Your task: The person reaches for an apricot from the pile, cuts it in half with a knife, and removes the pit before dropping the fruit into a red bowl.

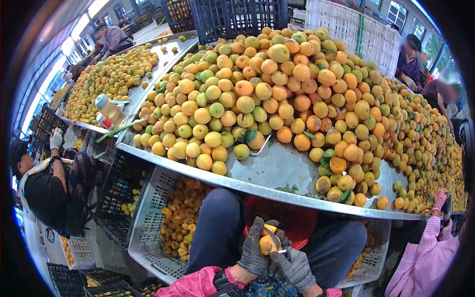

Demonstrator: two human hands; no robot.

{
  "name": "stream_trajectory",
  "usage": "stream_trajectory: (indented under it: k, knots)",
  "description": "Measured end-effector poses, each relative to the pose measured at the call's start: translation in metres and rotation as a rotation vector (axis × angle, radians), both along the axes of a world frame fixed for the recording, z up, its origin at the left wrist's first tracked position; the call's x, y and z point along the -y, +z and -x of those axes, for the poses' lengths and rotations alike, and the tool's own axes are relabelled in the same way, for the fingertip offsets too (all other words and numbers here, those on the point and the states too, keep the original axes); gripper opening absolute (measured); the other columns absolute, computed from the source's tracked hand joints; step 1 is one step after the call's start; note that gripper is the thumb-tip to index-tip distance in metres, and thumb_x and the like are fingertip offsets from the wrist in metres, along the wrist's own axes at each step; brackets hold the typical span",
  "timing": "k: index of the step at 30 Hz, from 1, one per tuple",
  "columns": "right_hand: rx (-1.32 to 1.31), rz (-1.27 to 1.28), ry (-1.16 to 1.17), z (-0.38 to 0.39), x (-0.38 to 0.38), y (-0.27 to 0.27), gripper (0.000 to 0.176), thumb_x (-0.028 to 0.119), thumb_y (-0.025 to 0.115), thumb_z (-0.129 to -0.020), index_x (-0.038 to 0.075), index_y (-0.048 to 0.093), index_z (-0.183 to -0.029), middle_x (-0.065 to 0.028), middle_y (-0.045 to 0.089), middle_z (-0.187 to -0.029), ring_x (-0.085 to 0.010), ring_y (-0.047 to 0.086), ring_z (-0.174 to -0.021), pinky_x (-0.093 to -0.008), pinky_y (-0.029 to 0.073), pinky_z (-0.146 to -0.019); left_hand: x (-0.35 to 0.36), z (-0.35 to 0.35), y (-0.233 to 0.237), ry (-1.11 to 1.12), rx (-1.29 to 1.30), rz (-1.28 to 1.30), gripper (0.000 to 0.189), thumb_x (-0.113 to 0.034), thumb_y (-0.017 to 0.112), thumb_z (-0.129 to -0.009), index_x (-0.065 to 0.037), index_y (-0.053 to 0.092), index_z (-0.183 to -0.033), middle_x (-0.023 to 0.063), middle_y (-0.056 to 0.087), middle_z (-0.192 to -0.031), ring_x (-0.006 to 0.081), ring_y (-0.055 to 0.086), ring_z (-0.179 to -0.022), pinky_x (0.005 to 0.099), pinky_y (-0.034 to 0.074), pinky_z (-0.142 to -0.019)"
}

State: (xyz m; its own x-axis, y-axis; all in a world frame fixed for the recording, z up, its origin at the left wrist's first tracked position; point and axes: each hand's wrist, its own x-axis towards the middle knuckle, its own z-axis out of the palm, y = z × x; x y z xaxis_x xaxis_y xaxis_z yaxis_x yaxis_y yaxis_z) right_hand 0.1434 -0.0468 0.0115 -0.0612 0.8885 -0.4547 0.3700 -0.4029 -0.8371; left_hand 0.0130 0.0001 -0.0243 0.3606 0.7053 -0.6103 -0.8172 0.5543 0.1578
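My left hand [253, 250], in a grey knit glove, is closed around a yellow-orange fruit [269, 240] that looks cut open. Against the fruit, my right hand [295, 267], also gloved in grey, is closed on a small knife [275, 241] whose blade lies across it. Both hands are close together above my lap, between my knees. Just behind them stands a red bucket [297, 222], partly hidden by my hands and legs. Beyond my knees, a large heap of yellow and orange fruit [277, 84] covers much of the metal table [277, 166].
The table's metal edge [237, 184] runs beyond my knees. White crates [148, 232] with cut fruit flank my legs. A black crate [116, 203] stands further left. Co-workers sit at left [47, 193] and right [425, 257]; others are behind the table. A bottle [110, 110] stands on another fruit table.
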Motion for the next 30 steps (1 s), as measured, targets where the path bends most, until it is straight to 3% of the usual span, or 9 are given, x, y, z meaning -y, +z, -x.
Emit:
stream_trajectory:
  k: [2, 5, 8, 14, 18, 23, 26, 28, 30]
  knots:
    - [0.115, -0.143, 0.049, -0.001, 0.003, 0.002, 0.023, 0.025, 0.063, -0.09, 0.002, 0.066, -0.089, -0.0037, 0.064, -0.065, -0.0116, 0.06, -0.057, -0.0244, 0.047, -0.053, -0.003, 0.005, 0.0, -0.028, -0.018, -0.003, 0.05, -0.052, 0.052, -0.091, -0.004, 0.058, -0.108, 0.0135, 0.063, -0.081, 0.0302, 0.062, -0.07, 0.0416, 0.054, -0.061]
    - [-0.263, -0.133, -0.261, -0.01, -0.003, 0.022, 0.023, 0.024, 0.06, -0.092, 0.001, 0.063, -0.094, -0.0058, 0.065, -0.069, -0.0107, 0.058, -0.05, -0.0236, 0.044, -0.045, -0.006, 0.012, 0.0, -0.071, -0.115, -0.026, 0.047, -0.052, 0.053, -0.091, -0.007, 0.061, -0.103, 0.0123, 0.063, -0.075, 0.0265, 0.061, -0.063, 0.0385, 0.053, -0.055]
    - [-0.571, -0.156, -0.481, -0.012, -0.022, 0.044, 0.037, 0.034, 0.057, -0.094, -0.001, 0.057, -0.104, -0.0045, 0.055, -0.056, -0.0102, 0.048, -0.036, -0.023, 0.036, -0.033, 0.003, 0.007, 0.002, -0.139, -0.03, 0.011, 0.044, -0.05, 0.055, -0.091, -0.007, 0.061, -0.101, 0.0116, 0.063, -0.076, 0.0222, 0.062, -0.061, 0.0351, 0.054, -0.055]
    - [-0.591, -0.476, -0.697, 0.001, -0.055, 0.029, 0.044, 0.043, 0.051, -0.095, -0.001, 0.056, -0.096, -0.0037, 0.05, -0.051, -0.0111, 0.042, -0.032, -0.0238, 0.031, -0.03, 0.018, -0.015, -0.007, -0.179, -0.115, 0.065, 0.04, -0.047, 0.058, -0.091, -0.009, 0.061, -0.1, 0.0073, 0.064, -0.079, 0.0193, 0.064, -0.068, 0.0321, 0.056, -0.061]
    - [-0.725, -0.434, -0.838, 0.014, -0.063, 0.025, 0.033, 0.033, 0.063, -0.09, 0.0, 0.06, -0.089, -0.0027, 0.052, -0.056, -0.0087, 0.045, -0.04, -0.0232, 0.035, -0.035, 0.026, -0.023, -0.022, -0.137, -0.006, 0.097, 0.041, -0.044, 0.056, -0.092, -0.008, 0.061, -0.111, 0.0058, 0.066, -0.092, 0.0192, 0.066, -0.08, 0.0306, 0.057, -0.071]
    - [-0.6, -0.627, -0.682, 0.018, -0.058, 0.006, 0.033, 0.032, 0.064, -0.091, 0.0, 0.061, -0.095, -0.0041, 0.061, -0.069, -0.0074, 0.052, -0.049, -0.0218, 0.042, -0.044, 0.019, -0.027, -0.004, -0.118, 0.129, 0.119, 0.044, -0.043, 0.054, -0.094, -0.007, 0.059, -0.12, 0.0071, 0.067, -0.106, 0.0203, 0.064, -0.095, 0.0327, 0.054, -0.084]
    - [-0.64, -0.535, -0.695, 0.022, -0.059, 0.002, 0.042, 0.041, 0.069, -0.084, 0.001, 0.059, -0.093, -0.0032, 0.056, -0.064, -0.0088, 0.049, -0.046, -0.0224, 0.038, -0.041, 0.016, -0.034, 0.003, -0.068, -0.049, 0.061, 0.044, -0.043, 0.053, -0.094, -0.007, 0.059, -0.119, 0.0076, 0.066, -0.11, 0.0214, 0.063, -0.099, 0.0354, 0.052, -0.089]
    - [-0.701, -0.497, -0.606, 0.015, -0.053, -0.002, 0.034, 0.032, 0.066, -0.089, -0.001, 0.061, -0.095, -0.004, 0.063, -0.075, -0.0088, 0.057, -0.058, -0.023, 0.046, -0.052, 0.014, -0.034, 0.002, -0.063, -0.06, 0.071, 0.042, -0.04, 0.051, -0.096, -0.008, 0.059, -0.121, 0.0066, 0.064, -0.114, 0.0212, 0.063, -0.102, 0.0366, 0.051, -0.09]
    - [-0.292, -0.77, -0.372, 0.016, -0.06, -0.006, 0.033, 0.031, 0.065, -0.09, -0.001, 0.062, -0.094, -0.0036, 0.064, -0.076, -0.0089, 0.057, -0.06, -0.0236, 0.046, -0.053, 0.022, -0.029, -0.027, -0.041, 0.029, 0.037, 0.036, -0.034, 0.047, -0.098, -0.009, 0.056, -0.123, 0.0055, 0.062, -0.117, 0.0196, 0.06, -0.105, 0.0355, 0.049, -0.093]
